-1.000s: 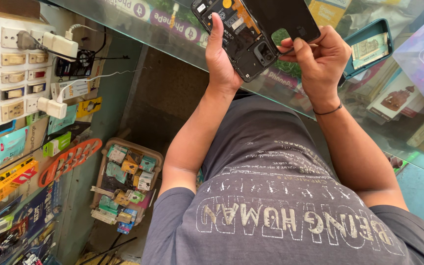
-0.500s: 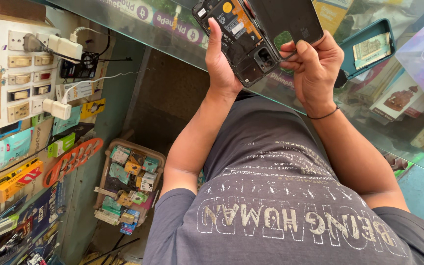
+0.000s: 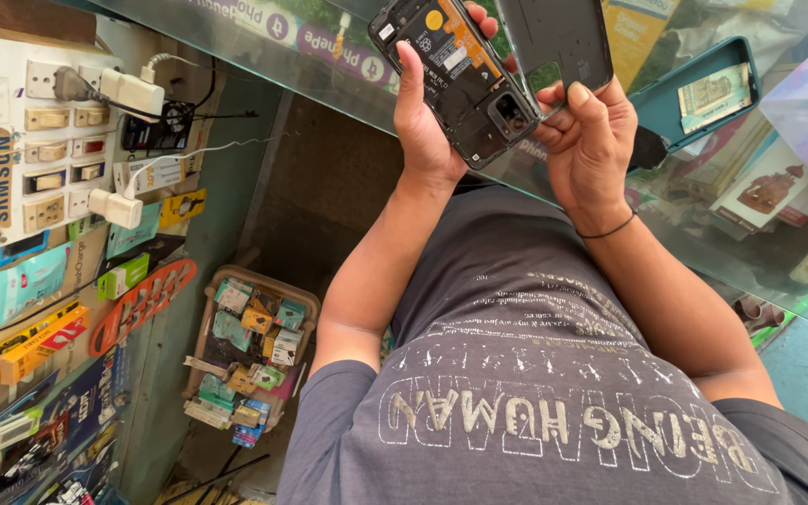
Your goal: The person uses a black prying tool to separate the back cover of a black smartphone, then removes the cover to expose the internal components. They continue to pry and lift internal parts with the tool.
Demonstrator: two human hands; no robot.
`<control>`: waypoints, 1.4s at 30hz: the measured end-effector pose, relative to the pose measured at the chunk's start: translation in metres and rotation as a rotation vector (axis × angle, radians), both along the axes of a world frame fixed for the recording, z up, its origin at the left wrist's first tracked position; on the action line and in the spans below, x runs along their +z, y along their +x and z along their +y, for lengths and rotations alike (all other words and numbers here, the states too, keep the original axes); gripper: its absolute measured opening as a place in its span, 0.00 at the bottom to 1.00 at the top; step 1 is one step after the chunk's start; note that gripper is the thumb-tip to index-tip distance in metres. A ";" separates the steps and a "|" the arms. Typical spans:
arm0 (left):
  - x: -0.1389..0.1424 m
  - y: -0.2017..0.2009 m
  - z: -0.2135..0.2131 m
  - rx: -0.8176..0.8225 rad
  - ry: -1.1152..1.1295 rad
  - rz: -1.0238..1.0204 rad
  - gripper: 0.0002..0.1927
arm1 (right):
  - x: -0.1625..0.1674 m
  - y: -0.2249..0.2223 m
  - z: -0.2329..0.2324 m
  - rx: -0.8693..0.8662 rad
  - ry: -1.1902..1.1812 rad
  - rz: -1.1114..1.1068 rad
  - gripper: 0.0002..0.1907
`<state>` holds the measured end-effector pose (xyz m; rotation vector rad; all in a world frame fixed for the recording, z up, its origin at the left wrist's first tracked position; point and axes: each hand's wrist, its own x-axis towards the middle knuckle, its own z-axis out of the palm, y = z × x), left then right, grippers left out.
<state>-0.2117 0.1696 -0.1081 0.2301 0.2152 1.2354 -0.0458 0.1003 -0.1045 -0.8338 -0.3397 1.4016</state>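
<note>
Your left hand (image 3: 427, 131) grips the opened phone (image 3: 465, 75) by its edge, thumb up its side, so the exposed innards face you above the glass counter (image 3: 329, 65). Your right hand (image 3: 591, 150) closes on the dark back cover (image 3: 558, 42), tilting it away from the body. A teal tray (image 3: 741, 65) sits near the counter's right edge. A basket (image 3: 245, 346) of small coloured packets stands on the floor.

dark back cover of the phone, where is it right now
In the head view, top centre-right: the back cover is pinched in the right hand, beside the opened phone gripped by the left hand.
</note>
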 end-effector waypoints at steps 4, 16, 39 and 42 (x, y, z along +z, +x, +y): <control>-0.003 0.001 0.001 0.009 -0.014 -0.001 0.32 | 0.000 -0.003 0.000 0.003 -0.022 0.016 0.06; -0.004 0.006 0.004 0.081 -0.022 -0.081 0.45 | 0.013 -0.014 0.010 -0.026 -0.055 0.075 0.07; -0.005 0.005 0.008 0.130 0.003 -0.083 0.48 | 0.012 -0.017 0.012 -0.071 -0.062 0.113 0.07; -0.005 0.003 0.009 0.144 0.016 -0.075 0.47 | 0.012 -0.013 0.014 -0.126 -0.091 0.098 0.05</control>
